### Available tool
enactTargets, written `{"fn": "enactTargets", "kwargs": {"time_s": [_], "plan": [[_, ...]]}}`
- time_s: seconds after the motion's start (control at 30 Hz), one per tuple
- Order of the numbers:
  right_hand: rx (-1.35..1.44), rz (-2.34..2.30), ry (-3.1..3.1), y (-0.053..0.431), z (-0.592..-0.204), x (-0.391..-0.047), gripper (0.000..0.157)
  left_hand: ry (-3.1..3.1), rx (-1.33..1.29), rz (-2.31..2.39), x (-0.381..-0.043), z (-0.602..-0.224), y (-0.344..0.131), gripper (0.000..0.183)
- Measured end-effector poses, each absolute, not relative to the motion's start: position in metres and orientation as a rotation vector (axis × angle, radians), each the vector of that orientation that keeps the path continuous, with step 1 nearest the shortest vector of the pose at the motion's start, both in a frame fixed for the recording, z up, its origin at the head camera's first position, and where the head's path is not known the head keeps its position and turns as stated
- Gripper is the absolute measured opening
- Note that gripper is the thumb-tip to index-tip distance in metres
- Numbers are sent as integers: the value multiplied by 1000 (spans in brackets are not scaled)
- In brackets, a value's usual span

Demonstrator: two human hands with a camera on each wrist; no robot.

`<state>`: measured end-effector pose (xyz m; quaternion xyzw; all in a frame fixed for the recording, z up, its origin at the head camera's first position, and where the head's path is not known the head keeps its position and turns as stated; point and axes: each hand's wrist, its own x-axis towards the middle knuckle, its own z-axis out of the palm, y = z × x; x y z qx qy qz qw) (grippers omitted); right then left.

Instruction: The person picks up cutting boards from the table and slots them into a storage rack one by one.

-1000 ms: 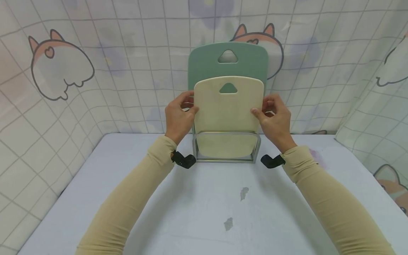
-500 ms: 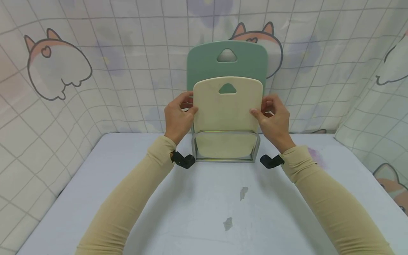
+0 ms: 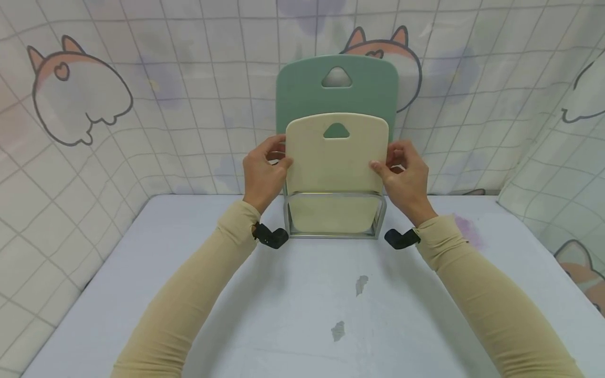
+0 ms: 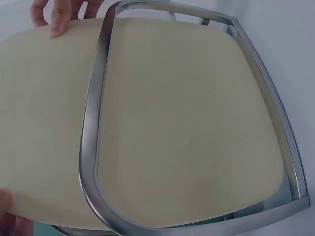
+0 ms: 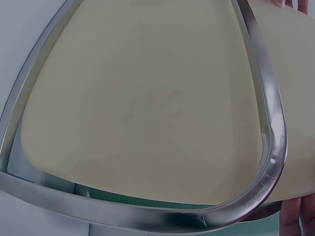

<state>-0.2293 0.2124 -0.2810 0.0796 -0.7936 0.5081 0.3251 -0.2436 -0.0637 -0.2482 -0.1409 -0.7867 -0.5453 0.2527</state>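
A cream cutting board (image 3: 335,163) stands upright in a silver metal rack (image 3: 335,195), its lower part behind the rack's front bar. My left hand (image 3: 266,173) pinches the board's left edge, with the thumb on its front face. On the opposite edge, my right hand (image 3: 406,176) grips it the same way. Behind stands a larger green cutting board (image 3: 302,92), partly hidden by the cream one. In the left wrist view the cream board (image 4: 187,118) sits inside the metal frame (image 4: 88,142). The right wrist view shows the board (image 5: 147,98) behind the curved bar (image 5: 275,128).
The rack stands near the back of a white table (image 3: 302,294) that has two grey worn patches. A grid-patterned curtain (image 3: 203,105) with cartoon animals hangs behind and at both sides. Black wrist cameras (image 3: 271,236) are strapped below both hands.
The head view has shifted slightly, and a little more of the green board shows above the cream one. Both hands keep their hold on the cream board's edges.
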Motion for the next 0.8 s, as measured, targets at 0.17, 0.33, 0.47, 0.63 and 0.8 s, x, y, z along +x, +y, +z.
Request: {"fn": "enactTargets", "kwargs": {"time_s": [0.17,0.33,0.47,0.63,0.8], "plan": [[221,1338,-2068,213,-282,-232,32,-2150,-380,-1490,-246,-249,-64,42],[214,1344,-2073,214,-281,-233,34,-2175,-390,-1485,-250,-250,-62,43],[202,1334,-2086,216,-280,-236,36,-2192,-402,-1462,-252,-249,-61,42],[185,1298,-2115,216,-283,-238,37,-2218,-395,-1426,-253,-250,-61,42],[173,1231,-2141,215,-283,-237,37,-2215,-394,-1407,-254,-250,-62,41]]}}
